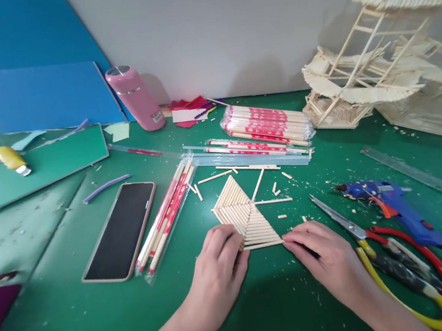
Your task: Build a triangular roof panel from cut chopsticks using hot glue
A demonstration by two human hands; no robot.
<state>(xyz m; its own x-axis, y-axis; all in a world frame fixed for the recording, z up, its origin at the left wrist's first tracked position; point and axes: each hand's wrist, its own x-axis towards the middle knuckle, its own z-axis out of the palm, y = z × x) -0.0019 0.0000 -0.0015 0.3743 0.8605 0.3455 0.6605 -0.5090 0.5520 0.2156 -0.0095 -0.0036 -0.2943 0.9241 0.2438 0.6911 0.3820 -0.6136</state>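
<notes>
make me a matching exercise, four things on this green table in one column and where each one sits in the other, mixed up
Things:
1. stick triangle
2. phone
3. glue gun
4. pink bottle

Places:
A. at the back, by the wall
B. just beyond the scissors, on the right
C. between the left hand and right hand
D. lying flat, left of the wrapped sticks

Pairs: 1-C, 2-D, 3-B, 4-A

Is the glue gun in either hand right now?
No. The glue gun lies on the table beside the scissors, while both hands, left and right, touch the stick panel.
</notes>
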